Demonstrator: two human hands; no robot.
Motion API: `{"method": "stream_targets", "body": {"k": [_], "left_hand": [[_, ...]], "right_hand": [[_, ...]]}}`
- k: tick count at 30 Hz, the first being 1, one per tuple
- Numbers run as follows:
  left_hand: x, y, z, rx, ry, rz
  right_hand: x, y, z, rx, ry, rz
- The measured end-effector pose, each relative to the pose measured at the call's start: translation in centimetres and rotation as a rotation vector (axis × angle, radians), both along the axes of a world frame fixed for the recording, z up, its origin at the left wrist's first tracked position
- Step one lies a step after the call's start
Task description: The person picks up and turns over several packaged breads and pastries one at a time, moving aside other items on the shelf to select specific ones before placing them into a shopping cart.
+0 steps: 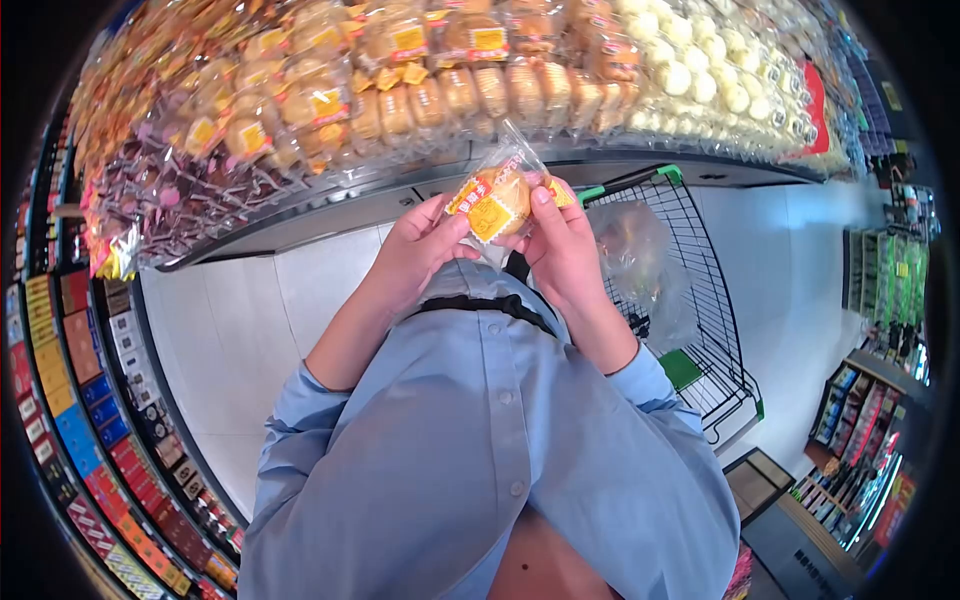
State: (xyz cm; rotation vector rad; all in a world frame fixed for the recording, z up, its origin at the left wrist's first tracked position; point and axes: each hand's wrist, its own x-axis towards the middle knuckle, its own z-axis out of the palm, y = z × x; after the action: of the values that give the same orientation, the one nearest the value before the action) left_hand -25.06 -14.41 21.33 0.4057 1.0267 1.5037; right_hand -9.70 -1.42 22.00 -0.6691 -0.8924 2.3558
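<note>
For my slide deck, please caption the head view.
Left hand and right hand hold a wrapped snack before a display of packaged food, with a cart at right.

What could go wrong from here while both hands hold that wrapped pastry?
The left hand and right hand hold the clear, glossy plastic packet with a yellow label; its film could slip from their grip. Pressing harder might crush the round golden-brown pastry inside. Turning right might bump the black wire shopping cart with green trim.

The packet is clear, printed yellow and red; the shirt, plain blue; the cart, black and green.
</note>
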Motion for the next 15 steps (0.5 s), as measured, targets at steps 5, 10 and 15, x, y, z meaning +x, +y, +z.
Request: {"method": "stream_targets", "body": {"k": [5, 10, 15], "left_hand": [[-2.1, -3.9, 0.3, 0.037, -0.07, 0.087], [-3.4, -6.4, 0.8, -0.002, 0.267, 0.248], [-3.8, -6.9, 3.1, 0.107, 1.498, 0.296]], "right_hand": [[-2.5, -2.6, -0.3, 0.06, -0.102, 0.095], [-3.2, -3.4, 0.1, 0.033, -0.209, 0.25], [-4.2, -4.4, 1.3, -0.093, 0.126, 0.404]]}}
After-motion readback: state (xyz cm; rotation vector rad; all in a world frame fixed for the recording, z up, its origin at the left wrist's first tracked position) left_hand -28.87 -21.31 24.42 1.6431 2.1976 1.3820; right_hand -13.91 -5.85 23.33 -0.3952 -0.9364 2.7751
